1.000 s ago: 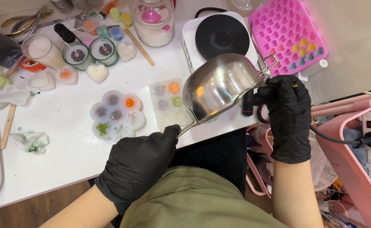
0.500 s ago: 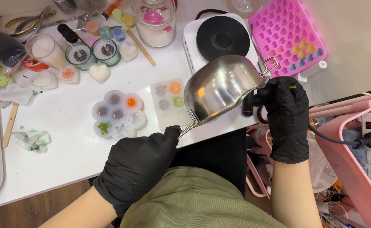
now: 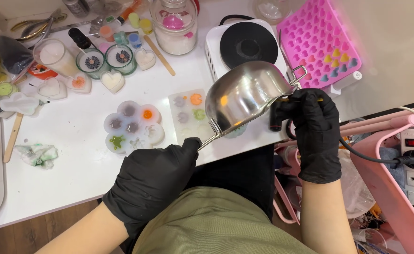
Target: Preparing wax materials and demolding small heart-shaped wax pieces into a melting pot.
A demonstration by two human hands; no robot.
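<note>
A white table (image 3: 75, 160) holds a pink heart tray (image 3: 327, 40) and a small stove (image 3: 247, 44). Above the table edge hangs a tipped shiny pot (image 3: 244, 96) — the left hand (image 3: 155, 181) grips its wire handle. The right hand (image 3: 310, 127) pinches a thin stick (image 3: 291, 99).

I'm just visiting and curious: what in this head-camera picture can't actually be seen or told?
- Inside of the steel pot: it is tipped away, so only its outer wall shows.
- Mould beneath the pot: mostly hidden by it.
- Thin stick in the right hand: the glove covers most of it.
- Handle end: buried in the left hand.
- Pink heart tray: cut off by the top edge.
</note>
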